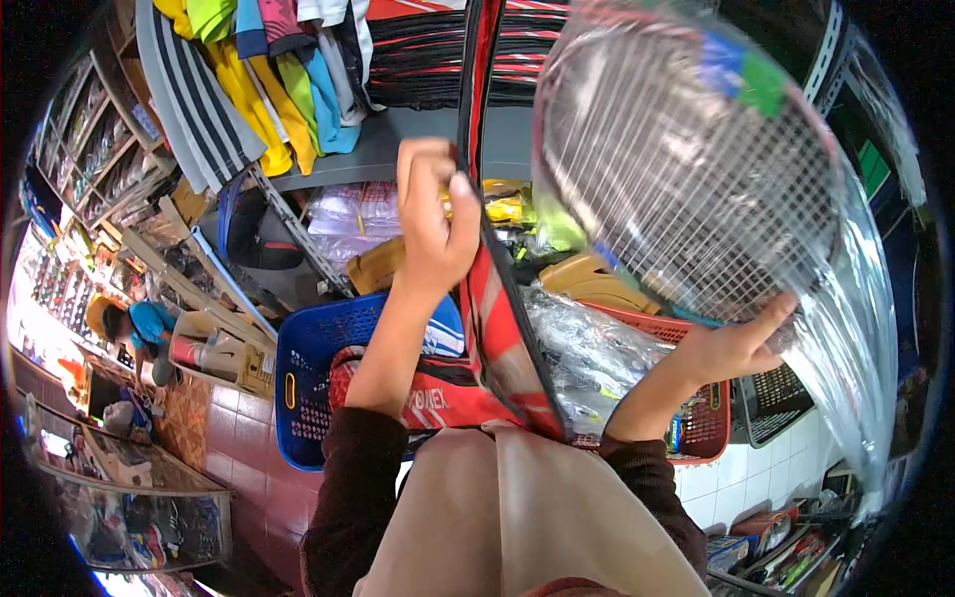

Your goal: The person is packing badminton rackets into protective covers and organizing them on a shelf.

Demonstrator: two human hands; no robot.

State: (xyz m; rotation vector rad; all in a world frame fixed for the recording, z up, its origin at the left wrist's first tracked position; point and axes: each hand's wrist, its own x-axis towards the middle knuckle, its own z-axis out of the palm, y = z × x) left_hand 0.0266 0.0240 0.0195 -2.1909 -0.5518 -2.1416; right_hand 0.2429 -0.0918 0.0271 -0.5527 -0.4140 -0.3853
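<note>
My left hand [435, 214] is closed on the edge of a long red and black racket bag [497, 338]. The bag stands on end in front of me, its lower part over a blue basket. Off to the right, my right hand [731, 350] grips a badminton racket [686, 169] in a clear plastic sleeve [851, 338]. Its strung head points up and away, with blue and green patches near the top. Loose plastic hangs down past my right wrist. Blur and plastic hide whether there is more than one racket.
A blue basket [300, 418] and a red basket [711, 428] with plastic-wrapped goods stand below my hands. Behind them, a grey shelf [398, 134] carries stacked red and black bags [423, 65] and hanging clothes [269, 80]. A person [144, 328] crouches at far left.
</note>
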